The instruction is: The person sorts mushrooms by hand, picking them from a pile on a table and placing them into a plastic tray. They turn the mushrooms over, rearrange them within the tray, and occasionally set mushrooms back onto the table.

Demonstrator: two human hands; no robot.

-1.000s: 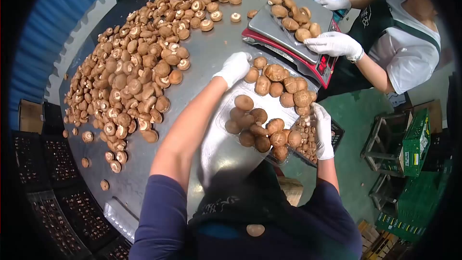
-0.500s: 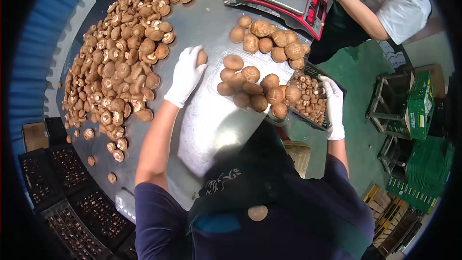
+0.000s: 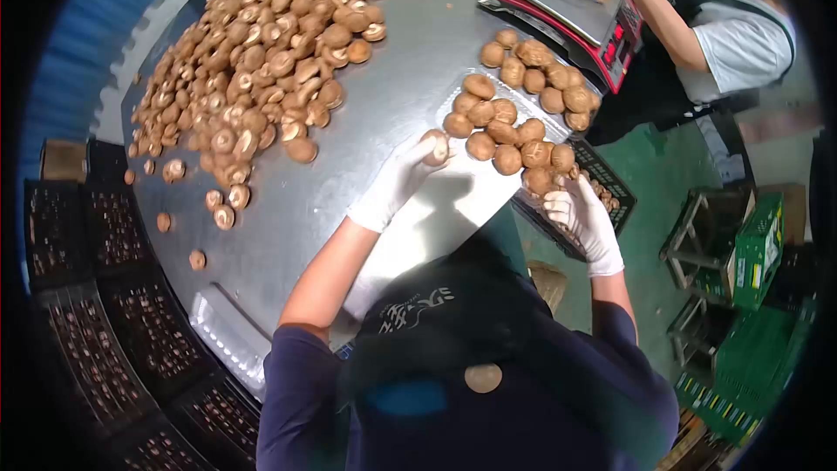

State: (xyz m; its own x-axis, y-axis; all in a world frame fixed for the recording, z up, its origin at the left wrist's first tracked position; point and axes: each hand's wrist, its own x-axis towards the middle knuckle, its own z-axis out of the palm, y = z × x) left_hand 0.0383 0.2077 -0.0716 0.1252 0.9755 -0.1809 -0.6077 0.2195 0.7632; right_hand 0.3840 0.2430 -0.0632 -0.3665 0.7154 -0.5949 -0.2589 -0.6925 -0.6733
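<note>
On the steel table (image 3: pixel 349 174), we see the left hand (image 3: pixel 397 179), moved closer, pinching a mushroom (image 3: pixel 434 148) at the clear tray (image 3: pixel 446 103)'s near edge; the curled right hand (image 3: pixel 580 218)'s grip we cannot tell.

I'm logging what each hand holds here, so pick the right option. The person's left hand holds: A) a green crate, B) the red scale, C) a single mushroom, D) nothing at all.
C: the gloved left hand has its fingers closed round a single mushroom, right beside the clear tray of mushrooms.
</note>
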